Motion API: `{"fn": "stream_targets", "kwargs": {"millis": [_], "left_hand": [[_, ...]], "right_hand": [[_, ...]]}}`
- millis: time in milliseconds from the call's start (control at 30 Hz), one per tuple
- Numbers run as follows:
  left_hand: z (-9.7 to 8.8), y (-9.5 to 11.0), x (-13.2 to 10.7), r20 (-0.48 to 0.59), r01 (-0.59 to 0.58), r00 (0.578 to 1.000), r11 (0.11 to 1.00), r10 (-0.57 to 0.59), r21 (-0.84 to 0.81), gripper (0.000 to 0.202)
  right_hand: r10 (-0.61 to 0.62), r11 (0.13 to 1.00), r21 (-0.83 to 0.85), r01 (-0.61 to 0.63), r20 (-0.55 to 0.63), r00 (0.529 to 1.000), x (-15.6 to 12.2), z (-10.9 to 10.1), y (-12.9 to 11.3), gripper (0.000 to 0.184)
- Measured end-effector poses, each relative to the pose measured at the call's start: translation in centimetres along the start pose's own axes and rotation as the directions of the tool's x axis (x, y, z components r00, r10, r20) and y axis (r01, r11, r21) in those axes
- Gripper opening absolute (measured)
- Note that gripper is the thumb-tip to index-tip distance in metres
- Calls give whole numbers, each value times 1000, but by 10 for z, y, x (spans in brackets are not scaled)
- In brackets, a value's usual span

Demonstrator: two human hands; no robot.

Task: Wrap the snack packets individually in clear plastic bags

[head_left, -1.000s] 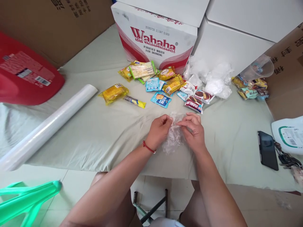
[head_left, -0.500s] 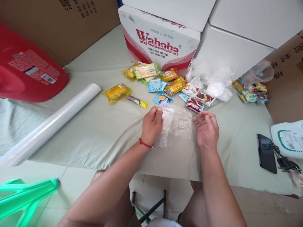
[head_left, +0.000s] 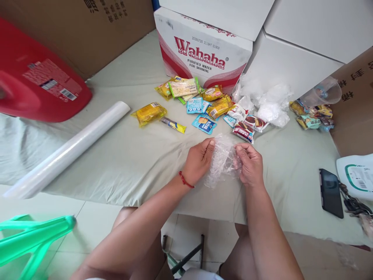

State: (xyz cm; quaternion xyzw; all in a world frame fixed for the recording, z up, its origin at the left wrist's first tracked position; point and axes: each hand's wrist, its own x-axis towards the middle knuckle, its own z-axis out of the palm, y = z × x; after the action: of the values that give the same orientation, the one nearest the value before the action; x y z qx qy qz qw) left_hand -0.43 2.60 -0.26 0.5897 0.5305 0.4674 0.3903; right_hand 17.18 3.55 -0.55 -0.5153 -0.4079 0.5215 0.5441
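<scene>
While you held the clear plastic bag (head_left: 223, 161) just above the near edge of the cloth-covered worktop (head_left: 131, 163), it hung crumpled between your two hands with its mouth uppermost. Your left hand (head_left: 198, 161) pinched one side of the mouth and your right hand (head_left: 250, 165) the other. The fingers (head_left: 240, 148) of each were closed narrowly on the thin film, and the bag was bunched between them. As far as I could see through it, the bag held nothing. From that I judged the work to be at an early stage: the bag was taken up and gripped at its mouth, but it was not spread wide and nothing had gone into it.

Just beyond your hands lay a red-brown snack pack (head_left: 243, 133) and a blue sachet (head_left: 204, 124). Behind them was the main scatter of snack packs (head_left: 204, 105), all loose on the cloth in front of the Wahaha box (head_left: 204, 58). To their right sat a heap of crumpled clear plastic (head_left: 268, 103), and further right a second small heap of snacks (head_left: 313, 116) beside a tipped clear cup (head_left: 322, 91). On your left a roll of plastic film (head_left: 70, 149) lay well apart from the bag. A phone (head_left: 331, 193) lay near the right edge.
</scene>
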Motion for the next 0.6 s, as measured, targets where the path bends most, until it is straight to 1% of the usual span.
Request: {"fn": "stream_targets", "kwargs": {"millis": [67,133,200,300,367,400,467,533,600], "left_hand": [[0,-1,-2,2,5,1000,1000,-5,-6,39],[0,-2,-3,-4,46,999,998,-46,-47,42],[-1,-5,-3,-8,118,993,978,-121,-173,45],[-5,-8,0,-22,214,970,894,-242,-393,49],[-9,-9,2,-34,257,952,853,-305,-454,49],[-10,-9,3,-27,280,944,840,-329,-465,48],[-11,-9,4,21,330,932,820,-363,-467,45],[-9,-10,4,70,358,927,818,-367,-450,41],[-6,-12,4,86,350,933,824,-349,-446,36]], "right_hand": [[12,1000,-2,-12,-16,1000,0,1,-3,34],[40,999,2,-40,-33,999,2,0,-4,36],[67,998,23,-65,-64,996,5,-3,-4,38],[89,995,60,-81,-129,988,9,-9,-5,39],[106,993,72,-97,-138,985,10,-12,-7,40],[116,991,78,-107,-127,985,9,-12,-7,40],[139,986,100,-130,-82,987,6,-10,-8,39],[160,980,126,-155,-30,987,3,-5,-7,39],[179,973,144,-179,15,984,0,1,-5,38]]}}
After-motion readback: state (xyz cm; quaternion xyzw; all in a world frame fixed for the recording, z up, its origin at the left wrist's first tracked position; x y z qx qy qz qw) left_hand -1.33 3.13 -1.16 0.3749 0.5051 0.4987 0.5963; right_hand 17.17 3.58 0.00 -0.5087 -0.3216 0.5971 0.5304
